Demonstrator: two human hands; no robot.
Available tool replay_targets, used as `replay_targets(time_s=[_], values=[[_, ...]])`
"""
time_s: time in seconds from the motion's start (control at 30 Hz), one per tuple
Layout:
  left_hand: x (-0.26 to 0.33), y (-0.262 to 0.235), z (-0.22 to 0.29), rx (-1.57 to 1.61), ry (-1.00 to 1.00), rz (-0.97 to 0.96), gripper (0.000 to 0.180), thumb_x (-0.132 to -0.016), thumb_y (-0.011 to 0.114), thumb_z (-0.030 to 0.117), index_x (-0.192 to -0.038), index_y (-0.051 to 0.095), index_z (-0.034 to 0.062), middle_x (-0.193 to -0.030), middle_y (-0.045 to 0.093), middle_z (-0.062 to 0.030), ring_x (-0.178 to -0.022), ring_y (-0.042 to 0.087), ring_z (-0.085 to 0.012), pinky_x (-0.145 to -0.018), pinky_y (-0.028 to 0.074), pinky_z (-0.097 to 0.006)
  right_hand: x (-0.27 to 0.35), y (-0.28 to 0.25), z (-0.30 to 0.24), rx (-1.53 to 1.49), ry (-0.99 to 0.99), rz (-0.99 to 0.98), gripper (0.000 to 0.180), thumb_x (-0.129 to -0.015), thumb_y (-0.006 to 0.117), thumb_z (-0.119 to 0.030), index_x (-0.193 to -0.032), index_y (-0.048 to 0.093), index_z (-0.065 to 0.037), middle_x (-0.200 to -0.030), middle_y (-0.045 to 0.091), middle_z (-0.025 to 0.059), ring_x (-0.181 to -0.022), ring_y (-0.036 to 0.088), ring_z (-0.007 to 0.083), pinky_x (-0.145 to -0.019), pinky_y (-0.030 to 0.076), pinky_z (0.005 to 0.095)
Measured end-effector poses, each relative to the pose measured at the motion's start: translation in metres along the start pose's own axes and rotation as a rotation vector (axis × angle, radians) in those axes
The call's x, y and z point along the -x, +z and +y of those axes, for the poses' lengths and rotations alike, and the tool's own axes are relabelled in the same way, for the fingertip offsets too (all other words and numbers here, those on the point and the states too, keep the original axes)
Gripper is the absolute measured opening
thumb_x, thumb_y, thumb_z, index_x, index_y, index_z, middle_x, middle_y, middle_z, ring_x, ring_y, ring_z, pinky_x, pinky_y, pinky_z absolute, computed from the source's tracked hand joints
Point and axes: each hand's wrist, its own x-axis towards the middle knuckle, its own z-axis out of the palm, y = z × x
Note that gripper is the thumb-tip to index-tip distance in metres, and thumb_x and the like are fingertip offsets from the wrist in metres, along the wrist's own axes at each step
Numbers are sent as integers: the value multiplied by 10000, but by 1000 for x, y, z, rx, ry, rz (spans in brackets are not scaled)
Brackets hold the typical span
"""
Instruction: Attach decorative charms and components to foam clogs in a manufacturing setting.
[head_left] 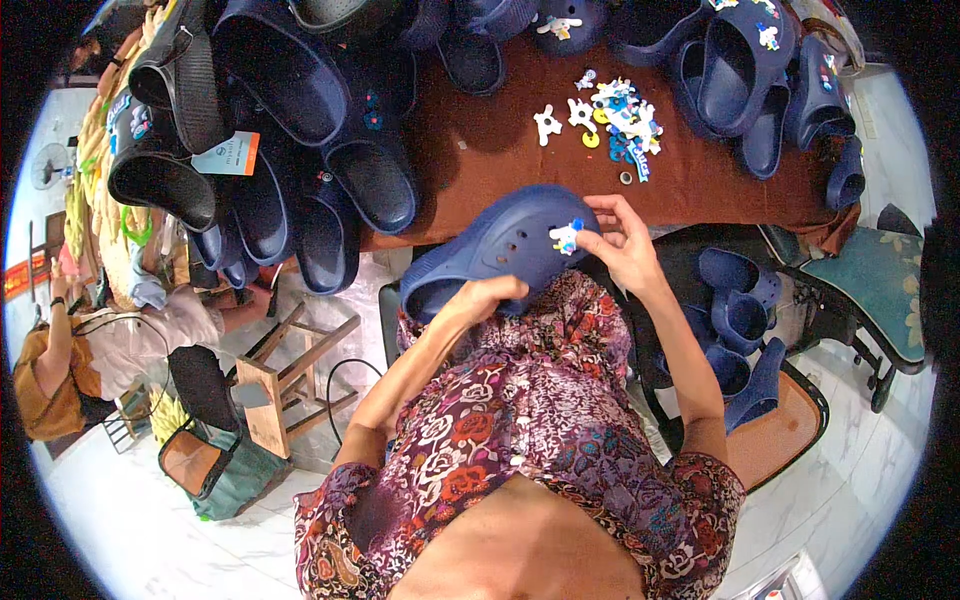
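Observation:
A navy clog (490,240) with round vent holes is held above my lap, its toe pointing to the right. My left hand (487,297) is closed on its near side, by the opening. A small white and blue shoe charm (565,237) lies on the clog's upper near the toe. The thumb of my right hand (628,248) presses at this charm while the fingers curve over the toe's far edge. On the brown table cloth (470,170) beyond, a pile of charms (628,118) in white, blue and yellow lies with a few loose ones beside it.
Navy and black clogs (375,185) crowd the table's left and back; more clogs (745,70) stand at its right. Several clogs (738,318) rest on a chair at my right, near a green-seated chair (868,290). A wooden stool (275,400) and another person (60,370) are at left.

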Motion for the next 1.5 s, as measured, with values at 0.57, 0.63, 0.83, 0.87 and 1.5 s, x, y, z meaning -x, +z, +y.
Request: replay_targets(time_s=[0.57,0.63,0.83,0.87,1.5], values=[[-29,6,-4,580,69,93,464,-765,564,54,-1225,552,-2,-1194,627,-134,-1112,594,-294,-1034,430,-446,-4,29,-12,635,-338,359,332,-854,723,-235,-1141,651,-83,-1070,590,106,-1016,584,308,-860,484,389],[-29,8,-4,562,67,119,457,-780,569,64,-1231,548,-1,-1198,625,-134,-1115,595,-287,-1038,431,-441,-5,31,-12,649,-342,369,320,-849,727,-235,-1121,655,-83,-1061,588,102,-1004,586,304,-854,484,392],[-28,14,-1,581,69,178,306,-863,607,90,-1156,599,0,-1141,657,-111,-1077,625,-231,-986,475,-393,-8,35,-9,642,-348,404,251,-822,751,-230,-1007,676,-79,-1034,582,88,-973,588,289,-833,481,393],[-28,13,-3,583,71,174,304,-873,613,103,-1159,598,2,-1141,657,-111,-1077,626,-227,-981,480,-390,-8,35,-10,651,-342,412,235,-816,757,-225,-982,679,-78,-1028,581,85,-968,589,288,-827,480,394],[-23,3,0,510,63,107,547,-912,646,251,-1359,455,1,-1322,558,-150,-1213,553,-261,-1090,403,-411,-7,40,2,338,-342,450,193,-897,649,-108,-1074,631,-35,-1076,574,138,-950,591,287,-771,505,351]])
